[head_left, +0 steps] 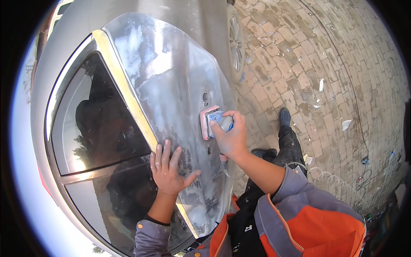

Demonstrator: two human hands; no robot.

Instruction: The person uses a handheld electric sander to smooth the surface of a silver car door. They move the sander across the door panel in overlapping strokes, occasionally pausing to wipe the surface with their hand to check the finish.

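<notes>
A grey car [81,19] fills the left side of the view, parked on brick paving [282,64] dotted with white scraps. The car's door [171,94] shows patches of bare, dull metal and pale, cloudy areas. A dark window [102,120] lies along its left, and a yellow strip [123,85] runs down the border between glass and door. The person's grey and orange jacket [325,222] takes up the lower right, with dark trousers and shoes over the bricks. A wheel [235,43] shows beyond the door at the top.

The left hand [169,171] lies flat on the upper edge of the door, covering part of the yellow strip; its fingers are spread and the thumb sticks out to the right. The right hand [233,135] grips a blue and grey sander [211,120], the thumb on the near side and the fingers curled over its back. The sander's flat pad, edged in pink, is against the door between a larger opening [206,98] and a smaller hole [209,150]. A hose fitting [223,158] hangs just below the right hand.
</notes>
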